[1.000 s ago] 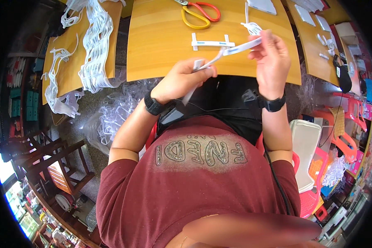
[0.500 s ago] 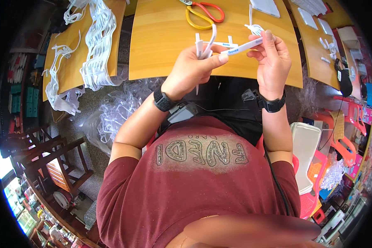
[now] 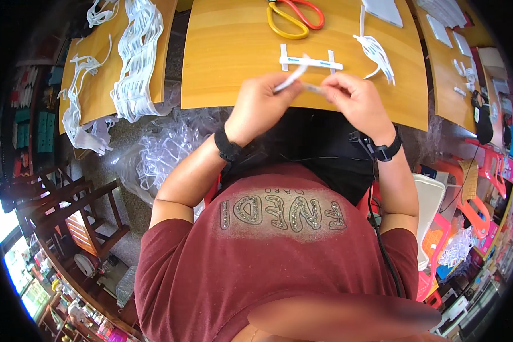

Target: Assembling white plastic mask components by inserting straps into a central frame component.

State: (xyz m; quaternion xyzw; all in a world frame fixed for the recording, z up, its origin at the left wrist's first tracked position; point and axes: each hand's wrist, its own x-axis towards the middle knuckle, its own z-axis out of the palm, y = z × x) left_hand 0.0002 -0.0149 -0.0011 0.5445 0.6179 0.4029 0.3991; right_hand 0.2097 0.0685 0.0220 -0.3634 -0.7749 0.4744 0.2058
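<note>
My left hand [image 3: 262, 104] is closed round a white strip [image 3: 290, 78], whose free end sticks up past the fingers. Blurred by motion, another length of strip runs from those fingertips to my right hand [image 3: 358, 101], which pinches its end. Just beyond both hands, a flat white strip with small blue print [image 3: 312, 62] lies across two short upright white strips [image 3: 284, 52] on the table. A bundle of thin white strips [image 3: 376, 56] rests to the right of it.
Scissors with one yellow and one red handle [image 3: 288, 25] lie at the far side of the wooden table [image 3: 222, 62]. Long white strips [image 3: 135, 68] hang over a table at the left. Clear plastic wrapping [image 3: 159, 151] covers the floor there. Pink chairs [image 3: 430, 279] stand at right.
Both hands have come down toward the table's near edge, and my right hand has moved in toward my left. The printed strip laid across the short ones now shows fully.
</note>
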